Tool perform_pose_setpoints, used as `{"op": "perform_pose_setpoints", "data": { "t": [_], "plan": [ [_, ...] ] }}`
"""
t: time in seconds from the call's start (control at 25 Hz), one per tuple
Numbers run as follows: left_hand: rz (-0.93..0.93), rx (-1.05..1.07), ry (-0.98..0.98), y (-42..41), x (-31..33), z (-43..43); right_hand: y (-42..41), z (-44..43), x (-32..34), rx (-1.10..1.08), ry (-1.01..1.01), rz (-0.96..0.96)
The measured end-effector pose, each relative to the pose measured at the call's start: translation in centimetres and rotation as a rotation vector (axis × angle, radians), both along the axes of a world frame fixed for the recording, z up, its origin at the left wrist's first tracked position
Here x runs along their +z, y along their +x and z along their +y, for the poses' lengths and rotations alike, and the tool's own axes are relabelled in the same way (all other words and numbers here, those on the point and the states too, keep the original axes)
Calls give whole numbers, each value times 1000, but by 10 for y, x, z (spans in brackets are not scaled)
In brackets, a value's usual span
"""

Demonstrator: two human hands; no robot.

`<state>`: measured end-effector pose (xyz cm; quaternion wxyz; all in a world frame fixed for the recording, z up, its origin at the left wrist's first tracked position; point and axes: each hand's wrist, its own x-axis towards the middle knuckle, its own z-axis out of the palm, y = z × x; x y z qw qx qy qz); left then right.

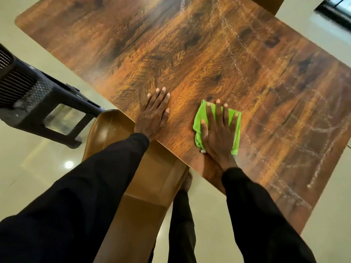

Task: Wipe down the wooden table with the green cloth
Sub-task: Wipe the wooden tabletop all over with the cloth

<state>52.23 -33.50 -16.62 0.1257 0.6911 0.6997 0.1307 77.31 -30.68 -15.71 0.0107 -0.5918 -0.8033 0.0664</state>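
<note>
Right hand [218,130] is flat on the green cloth [235,133], fingers spread wide, palm pressing it down onto the bench [209,59] near the front edge. Nothing is pinched or gripped; the cloth is simply pinned under an open palm. Left hand [152,115] lies flat too, fingers together and extended, bare on the wood just beside the cloth, holding nothing, likely bracing the body.

So we're in the wiping itself. Pale chalky streaks [322,133] cross the right half and far end of the top, while the stretch in front of the hands looks cleaner. My read: plenty of surface left. The next stroke calls for steady downward pressure and a long sweep rightward into those marks, keeping the cloth from bunching under the palm.

The top is a dark, glossy wood grain with rounded corners, catching glare at the far end. Around it: a shiny cream tiled floor [28,168], a brown chair [152,177] tucked under the near edge, a black stool [47,103] off to the left, dark sleeves [85,196] reaching in.
</note>
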Motion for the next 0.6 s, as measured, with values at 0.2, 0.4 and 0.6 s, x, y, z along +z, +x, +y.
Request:
{"op": "perform_pose_setpoints", "data": {
  "t": [0.2, 0.4, 0.6],
  "plan": [
    [36, -3, -30, 0, 0, -1, -35, 2, -4, 158, -9, 6],
    [65, -8, -38, 3, 3, 1, 24, -63, -9, 286, -22, -1],
    [103, 2, -44, 6, -2, 7, 16, 43, -3, 46, 34, 3]
  ]
}}
